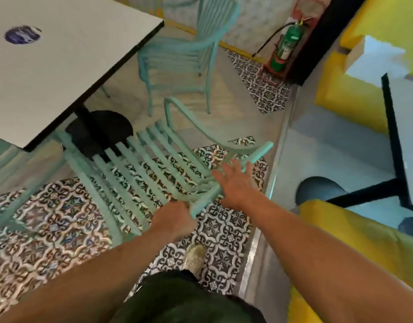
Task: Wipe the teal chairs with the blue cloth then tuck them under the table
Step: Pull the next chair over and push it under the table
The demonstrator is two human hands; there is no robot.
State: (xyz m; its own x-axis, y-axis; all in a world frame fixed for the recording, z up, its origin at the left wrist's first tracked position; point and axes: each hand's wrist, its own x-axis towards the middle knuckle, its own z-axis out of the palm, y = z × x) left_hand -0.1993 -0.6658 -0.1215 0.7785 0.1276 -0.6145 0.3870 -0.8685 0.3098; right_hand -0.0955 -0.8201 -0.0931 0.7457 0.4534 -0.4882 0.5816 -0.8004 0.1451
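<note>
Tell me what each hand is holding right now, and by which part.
The left hand grips the near teal chair by the top rail of its backrest. The right hand is open with fingers spread and holds nothing.

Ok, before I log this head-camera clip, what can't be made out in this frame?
- Blue cloth: not seen in the head view.
- Left hand: fingers curl round the near teal chair's top rail, fingertips hidden.
- Right hand: open, blurred; contact with the rail is unclear.
- White table: cut off by the left and top edges.
- Far teal chair: blurred.
</note>
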